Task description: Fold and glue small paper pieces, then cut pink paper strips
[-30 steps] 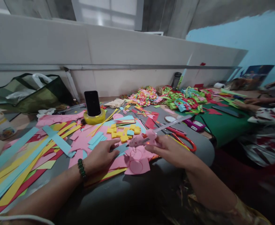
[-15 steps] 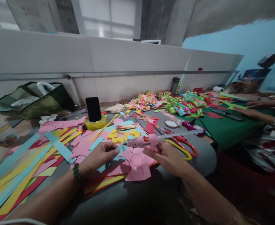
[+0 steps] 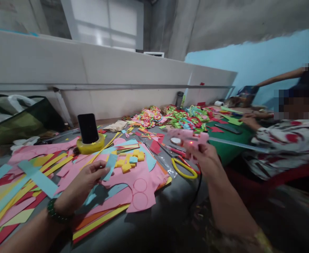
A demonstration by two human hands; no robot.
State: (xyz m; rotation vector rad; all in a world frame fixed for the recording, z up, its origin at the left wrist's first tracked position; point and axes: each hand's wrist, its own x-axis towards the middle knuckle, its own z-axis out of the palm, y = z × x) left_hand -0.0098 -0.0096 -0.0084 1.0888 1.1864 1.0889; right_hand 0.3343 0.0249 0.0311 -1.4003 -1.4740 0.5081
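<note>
My left hand (image 3: 92, 175), with a dark green bead bracelet on the wrist, pinches a small light blue paper strip (image 3: 110, 166) over the paper pile. My right hand (image 3: 205, 158) is wrapped round the handle of a pink glue gun (image 3: 190, 137), raised above the scissors; a red light glows on it and a long clear glue stick (image 3: 238, 144) sticks out of its back. Below my hands lies pink paper (image 3: 146, 182) with drawn circles. Several small yellow paper pieces (image 3: 128, 165) rest on the pile, just right of the blue strip.
Scissors with yellow handles (image 3: 183, 168) lie under the glue gun. A phone (image 3: 87, 128) stands in a yellow tape roll (image 3: 91, 144). Finished-looking colourful paper pieces (image 3: 149, 116) are heaped at the back. At the right, people sit or stand by a green surface (image 3: 233, 140).
My right hand has lifted the glue gun up and to the right, away from my left hand. A blue strip now shows clearly in my left hand. The view has turned right.
</note>
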